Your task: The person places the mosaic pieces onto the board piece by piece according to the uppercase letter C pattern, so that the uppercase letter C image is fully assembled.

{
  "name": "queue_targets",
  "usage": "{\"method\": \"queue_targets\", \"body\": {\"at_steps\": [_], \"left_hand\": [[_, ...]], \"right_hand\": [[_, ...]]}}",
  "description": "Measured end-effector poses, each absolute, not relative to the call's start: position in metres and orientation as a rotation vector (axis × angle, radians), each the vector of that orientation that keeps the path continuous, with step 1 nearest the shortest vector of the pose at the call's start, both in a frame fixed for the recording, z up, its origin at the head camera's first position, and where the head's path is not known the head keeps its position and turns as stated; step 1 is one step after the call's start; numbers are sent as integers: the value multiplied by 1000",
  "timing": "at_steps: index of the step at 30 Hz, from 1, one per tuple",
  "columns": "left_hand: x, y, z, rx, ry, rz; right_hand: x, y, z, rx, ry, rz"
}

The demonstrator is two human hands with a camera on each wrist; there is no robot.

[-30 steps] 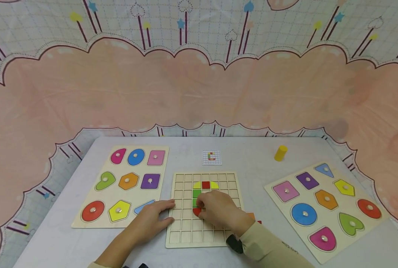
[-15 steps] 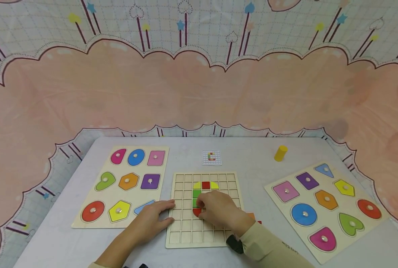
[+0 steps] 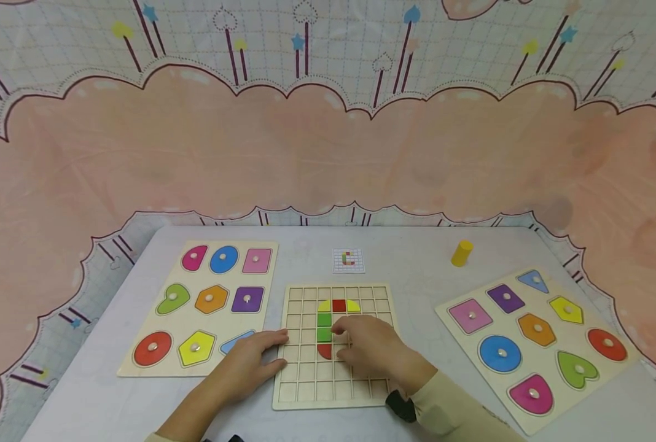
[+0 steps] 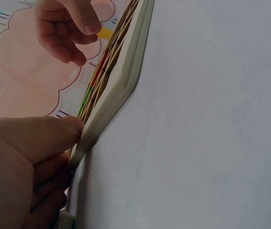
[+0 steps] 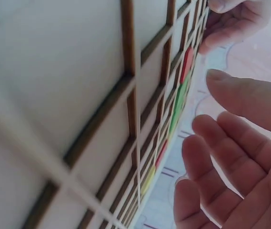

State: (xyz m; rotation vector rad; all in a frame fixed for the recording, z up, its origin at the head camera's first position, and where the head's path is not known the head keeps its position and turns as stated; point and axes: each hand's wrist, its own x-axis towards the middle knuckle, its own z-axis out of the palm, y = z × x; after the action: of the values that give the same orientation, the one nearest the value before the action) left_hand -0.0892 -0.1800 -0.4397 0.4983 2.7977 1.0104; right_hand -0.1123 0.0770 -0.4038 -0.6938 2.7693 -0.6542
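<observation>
A wooden grid board (image 3: 300,380) lies in the middle of the table. Coloured pieces sit in its cells: a red square (image 3: 339,305) between two yellow rounded pieces (image 3: 353,305), two green squares (image 3: 324,334) below the left one, then a red quarter-round piece (image 3: 325,351). Over the board, just right of these, my right hand (image 3: 374,350) has thumb and fingers apart with nothing between them; the right wrist view shows the fingers (image 5: 221,167) loosely bent. My left hand (image 3: 247,365) rests against the board's left edge, its thumb (image 4: 54,136) touching the rim.
A small pattern card (image 3: 348,260) lies beyond the board. Farther right stands a yellow cylinder (image 3: 462,253). Knobbed shape puzzles flank the board, one on the left (image 3: 201,322) and one turned at an angle on the right (image 3: 513,368). A patterned cloth hangs behind the table.
My right hand has let go of the red quarter-round piece and drawn back to the right, its fingers spreading. That piece now shows whole in its cell. My left hand stays put.
</observation>
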Motion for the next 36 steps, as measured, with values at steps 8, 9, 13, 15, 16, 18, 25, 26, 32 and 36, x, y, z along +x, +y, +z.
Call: {"method": "queue_targets", "body": {"at_steps": [8, 9, 13, 15, 16, 18, 25, 26, 32, 36], "left_hand": [[-89, -181, -440, 503, 2798, 1012], [-89, -181, -440, 504, 2798, 1011], [-89, -181, -440, 502, 2793, 1010], [-89, -181, -440, 499, 2789, 1010], [-89, -181, -440, 496, 2787, 1009], [-90, -181, -440, 494, 2784, 1008], [-90, -181, -442, 494, 2784, 1014], [-90, -181, -442, 492, 2785, 1013], [-90, -181, -441, 472, 2786, 998], [-90, -181, -441, 479, 2789, 997]], "right_hand": [[-109, 96, -401, -649, 2749, -814], [-108, 98, -401, -643, 2744, -828], [-105, 112, -401, -636, 2749, -850], [-104, 120, -401, -619, 2753, -849], [-103, 123, -401, -606, 2750, -853], [-102, 131, -401, -581, 2749, -858], [-98, 153, -402, -518, 2779, -823], [-98, 156, -403, -512, 2780, -818], [-94, 172, -408, -469, 2811, -764], [-91, 181, -412, -428, 2829, -735]]}}
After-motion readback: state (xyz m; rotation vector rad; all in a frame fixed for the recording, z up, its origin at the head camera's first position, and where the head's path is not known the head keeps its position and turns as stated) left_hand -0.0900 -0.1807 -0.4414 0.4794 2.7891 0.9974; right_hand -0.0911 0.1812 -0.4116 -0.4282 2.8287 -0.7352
